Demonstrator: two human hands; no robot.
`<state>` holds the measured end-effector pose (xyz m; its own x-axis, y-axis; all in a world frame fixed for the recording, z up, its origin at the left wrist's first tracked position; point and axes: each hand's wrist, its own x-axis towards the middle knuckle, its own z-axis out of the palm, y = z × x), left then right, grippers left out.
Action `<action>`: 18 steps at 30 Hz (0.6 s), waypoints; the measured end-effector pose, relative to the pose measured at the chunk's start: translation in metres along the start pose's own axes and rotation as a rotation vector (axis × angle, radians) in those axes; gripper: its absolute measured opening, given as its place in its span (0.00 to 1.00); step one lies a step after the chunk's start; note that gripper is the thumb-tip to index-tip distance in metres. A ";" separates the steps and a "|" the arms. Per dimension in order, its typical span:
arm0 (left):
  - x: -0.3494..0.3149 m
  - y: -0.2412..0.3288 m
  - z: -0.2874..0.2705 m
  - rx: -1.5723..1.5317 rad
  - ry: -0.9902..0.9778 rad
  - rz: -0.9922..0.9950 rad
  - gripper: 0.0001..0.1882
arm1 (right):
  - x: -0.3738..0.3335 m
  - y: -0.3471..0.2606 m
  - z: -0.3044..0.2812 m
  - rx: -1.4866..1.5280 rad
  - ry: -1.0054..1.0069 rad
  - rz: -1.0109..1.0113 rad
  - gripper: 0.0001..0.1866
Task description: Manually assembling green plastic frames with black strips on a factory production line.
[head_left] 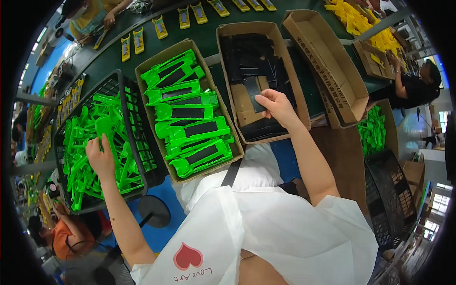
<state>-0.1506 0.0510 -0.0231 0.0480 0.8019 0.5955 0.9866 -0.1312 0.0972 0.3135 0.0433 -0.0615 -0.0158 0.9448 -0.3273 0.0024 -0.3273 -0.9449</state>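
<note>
My left hand (100, 159) reaches into a black plastic basket (124, 102) heaped with loose green plastic parts. Its fingers are pinched on one green plastic part (103, 126) with a broad rounded end. Over a cardboard box of dark sheets, my right hand (278, 108) grips the edge of a thin dark rectangular sheet (252, 94) between thumb and fingers. Between the hands stands a cardboard box (176, 175) holding stacked green parts (199, 156), several with a dark rectangle set in their long face. More dark sheets (247, 52) lie loosely in the box under my right hand.
An open cardboard box (327, 61) stands at the right of the sheets. Yellow parts (199, 14) lie in a row on the green conveyor. Co-workers sit across the belt, at the right and at lower left. A black crate (389, 199) and more green parts (373, 130) are at right.
</note>
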 end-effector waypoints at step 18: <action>0.022 0.119 -0.020 -2.089 -0.317 -1.104 0.22 | -0.032 -0.027 0.051 0.315 -0.121 -0.114 0.15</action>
<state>-0.0357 0.0414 0.0177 0.0372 0.9575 -0.2860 -0.7390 0.2190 0.6372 0.2632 0.0210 -0.0249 -0.1164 0.9730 -0.1994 -0.3148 -0.2266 -0.9217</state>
